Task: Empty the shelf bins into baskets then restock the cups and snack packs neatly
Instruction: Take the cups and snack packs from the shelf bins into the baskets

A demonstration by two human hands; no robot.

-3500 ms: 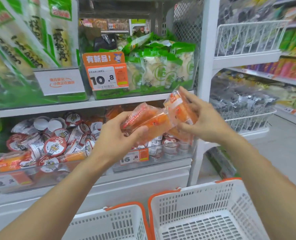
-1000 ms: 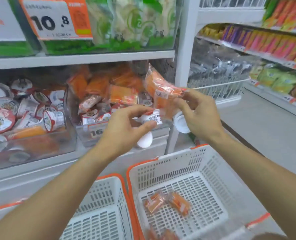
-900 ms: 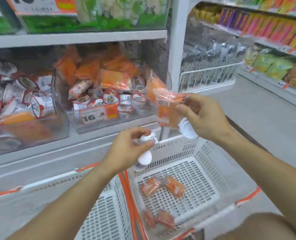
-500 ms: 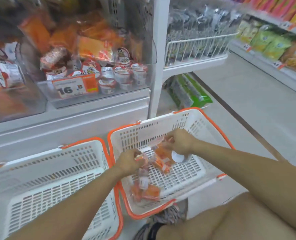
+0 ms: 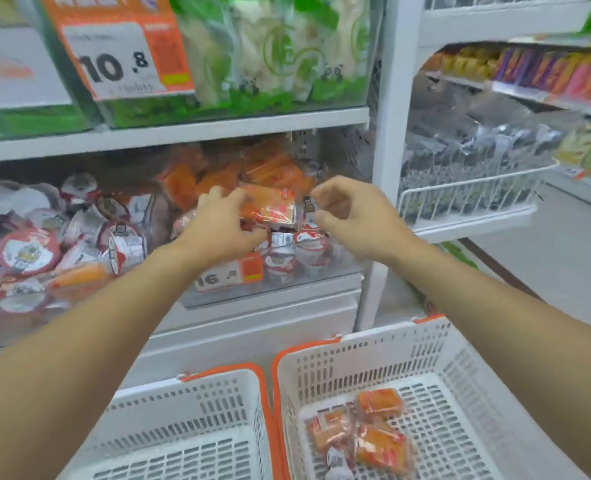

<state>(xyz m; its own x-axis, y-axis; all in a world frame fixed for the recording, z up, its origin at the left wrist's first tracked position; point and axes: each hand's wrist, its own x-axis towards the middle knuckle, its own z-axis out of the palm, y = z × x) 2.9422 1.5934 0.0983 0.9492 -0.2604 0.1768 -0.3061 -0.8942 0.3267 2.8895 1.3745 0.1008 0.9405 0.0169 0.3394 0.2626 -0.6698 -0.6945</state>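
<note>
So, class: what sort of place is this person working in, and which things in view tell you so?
Most likely a small shop: price tags on clear shelf bins, packaged snacks on shelves, and shopping baskets on the floor.

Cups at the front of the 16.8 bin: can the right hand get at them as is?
Probably yes. The right hand hovers empty just above the cups, and the bin is open-topped. The left hand grips an orange snack pack beside it, not over them.
</note>
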